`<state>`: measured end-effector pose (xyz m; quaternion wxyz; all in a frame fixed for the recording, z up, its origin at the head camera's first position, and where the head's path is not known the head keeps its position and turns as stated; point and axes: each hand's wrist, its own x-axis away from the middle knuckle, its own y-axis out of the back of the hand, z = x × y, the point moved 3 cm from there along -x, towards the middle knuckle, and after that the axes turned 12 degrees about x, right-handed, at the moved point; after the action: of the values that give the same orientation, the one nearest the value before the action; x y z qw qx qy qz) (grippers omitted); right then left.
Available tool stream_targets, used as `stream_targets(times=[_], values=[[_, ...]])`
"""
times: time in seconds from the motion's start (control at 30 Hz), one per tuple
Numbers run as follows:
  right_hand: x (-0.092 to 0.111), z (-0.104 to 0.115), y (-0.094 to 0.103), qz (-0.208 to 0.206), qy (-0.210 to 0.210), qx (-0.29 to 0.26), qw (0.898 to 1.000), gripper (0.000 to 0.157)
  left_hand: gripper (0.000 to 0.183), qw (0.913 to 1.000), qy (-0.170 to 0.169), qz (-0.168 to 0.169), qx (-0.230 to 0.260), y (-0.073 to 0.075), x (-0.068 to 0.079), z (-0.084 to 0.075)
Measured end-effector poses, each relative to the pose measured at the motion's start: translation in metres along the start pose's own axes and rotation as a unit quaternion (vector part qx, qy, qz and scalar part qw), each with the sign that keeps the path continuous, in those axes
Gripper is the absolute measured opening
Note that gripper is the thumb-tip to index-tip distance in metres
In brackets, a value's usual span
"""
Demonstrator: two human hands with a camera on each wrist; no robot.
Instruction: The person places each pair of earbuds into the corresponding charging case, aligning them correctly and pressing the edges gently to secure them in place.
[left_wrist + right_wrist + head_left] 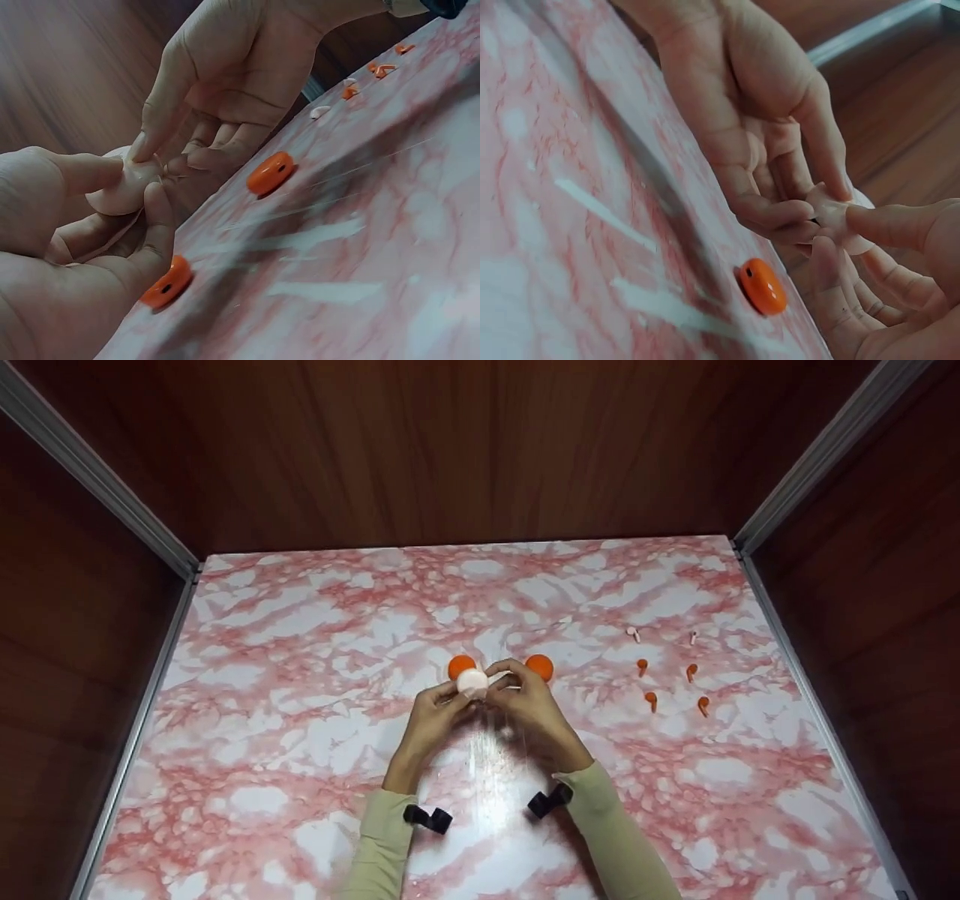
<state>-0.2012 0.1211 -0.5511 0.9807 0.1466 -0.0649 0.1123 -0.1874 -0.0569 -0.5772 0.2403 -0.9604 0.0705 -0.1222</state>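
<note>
A small rounded white earbud case is held up above the table between both hands. My left hand pinches it from the left with thumb and fingers. From the other side, the thumb and fingers of my right hand grip the same case, as the left wrist view also shows on the white case. Fingers cover part of it, and whether its lid is raised cannot be told. Just beyond the hands lie two orange earbud cases, one behind the white case and another by the right hand.
Over on the right lie several loose earbuds: white ones at the back and orange ones nearer. The table has a pink-and-white marbled top. Brown wooden panels with metal edge strips enclose its back and sides.
</note>
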Motion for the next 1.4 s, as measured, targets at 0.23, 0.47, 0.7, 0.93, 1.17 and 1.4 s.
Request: stream_targets(times=[0.23,0.47,0.7,0.93,1.17,1.4], values=[[0.006,-0.015,0.013,-0.014,-0.030,-0.032,0.999,0.026,0.039,0.9990,-0.017,0.008,-0.040,-0.012,-0.005,0.015],[0.009,-0.025,0.022,-0.020,-0.038,-0.055,0.998,0.026,0.034,0.9957,-0.028,0.031,-0.083,-0.018,-0.007,0.026],[0.008,-0.029,0.023,-0.036,-0.055,-0.030,0.997,0.027,0.037,0.9945,-0.020,0.045,-0.092,-0.018,-0.007,0.032],[0.006,-0.033,0.025,-0.036,-0.064,-0.019,0.997,0.027,0.039,0.9968,-0.016,0.050,-0.061,-0.017,-0.009,0.037],[0.004,-0.036,0.027,-0.056,-0.061,-0.001,0.997,0.021,0.038,0.9940,-0.030,0.073,-0.076,-0.019,-0.009,0.042],[0.004,-0.038,0.030,-0.073,-0.078,-0.033,0.994,0.018,0.038,0.9907,-0.047,0.091,-0.089,-0.022,-0.010,0.044]])
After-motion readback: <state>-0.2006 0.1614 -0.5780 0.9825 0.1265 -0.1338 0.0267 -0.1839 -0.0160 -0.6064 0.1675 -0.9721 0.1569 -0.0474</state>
